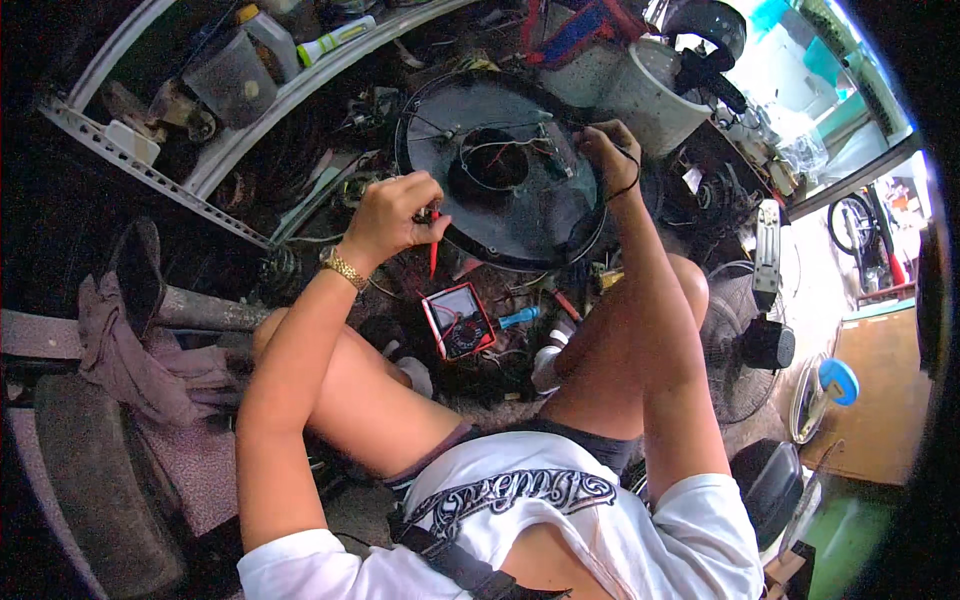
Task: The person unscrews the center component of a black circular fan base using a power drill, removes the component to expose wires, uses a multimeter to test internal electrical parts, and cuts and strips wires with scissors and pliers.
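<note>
The cluttered workshop floor point(300, 200) held a black round fan housing point(520, 210) between the knees. The left hand point(395, 215) pinched a red probe point(433, 255) at its rim; the right hand point(610, 150) gripped a black lead point(632, 180). A multimeter point(458, 320) lay below.

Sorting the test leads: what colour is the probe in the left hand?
Red probe, seen in the head view.

Both bare forearms reach forward from the lower edge over the raised knees, the left hand point(395, 212) curled in a closed pinch grip with knuckles up, the right hand point(608, 150) stretched farther out, fingers bent in a closed pinch.
</note>
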Motion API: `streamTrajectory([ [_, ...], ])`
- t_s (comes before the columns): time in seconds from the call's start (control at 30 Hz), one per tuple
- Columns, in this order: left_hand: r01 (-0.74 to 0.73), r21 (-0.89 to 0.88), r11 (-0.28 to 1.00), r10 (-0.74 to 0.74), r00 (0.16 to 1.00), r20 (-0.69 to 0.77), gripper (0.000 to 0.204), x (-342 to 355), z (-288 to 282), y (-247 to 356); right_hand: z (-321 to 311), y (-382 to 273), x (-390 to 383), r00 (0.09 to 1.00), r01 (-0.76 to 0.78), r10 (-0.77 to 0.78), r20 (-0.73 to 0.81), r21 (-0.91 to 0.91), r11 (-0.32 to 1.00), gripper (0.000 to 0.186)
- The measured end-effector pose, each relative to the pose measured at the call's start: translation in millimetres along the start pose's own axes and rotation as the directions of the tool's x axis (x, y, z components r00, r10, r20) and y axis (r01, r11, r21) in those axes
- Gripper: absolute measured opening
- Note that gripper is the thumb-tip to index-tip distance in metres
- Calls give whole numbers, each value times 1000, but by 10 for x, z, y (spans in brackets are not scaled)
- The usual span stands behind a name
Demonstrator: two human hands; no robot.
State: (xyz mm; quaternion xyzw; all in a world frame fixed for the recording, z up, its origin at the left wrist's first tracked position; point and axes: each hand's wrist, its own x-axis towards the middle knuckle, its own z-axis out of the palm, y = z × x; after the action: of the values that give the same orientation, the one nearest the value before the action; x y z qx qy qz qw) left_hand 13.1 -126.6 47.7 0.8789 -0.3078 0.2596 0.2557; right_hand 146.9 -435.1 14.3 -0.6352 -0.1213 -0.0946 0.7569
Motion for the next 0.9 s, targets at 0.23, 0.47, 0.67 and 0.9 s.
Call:
streamTrajectory([
  [0.23,-44,8,999,43,997,62,29,26,-69,99,-50,240,33,998,-65,67,14,-127,990,6],
  [0.47,-28,-7,1000,28,997,75,30,16,-67,84,-197,528,38,999,-7,13,32,-180,984,9],
  [0.67,-31,11,999,30,995,92,31,21,-40,64,-112,469,23,998,-31,43,43,-238,971,9],
  [0.9,-52,-18,998,53,997,51,26,36,-19,56,-113,451,6,998,-67,67,-9,-143,987,8],
])
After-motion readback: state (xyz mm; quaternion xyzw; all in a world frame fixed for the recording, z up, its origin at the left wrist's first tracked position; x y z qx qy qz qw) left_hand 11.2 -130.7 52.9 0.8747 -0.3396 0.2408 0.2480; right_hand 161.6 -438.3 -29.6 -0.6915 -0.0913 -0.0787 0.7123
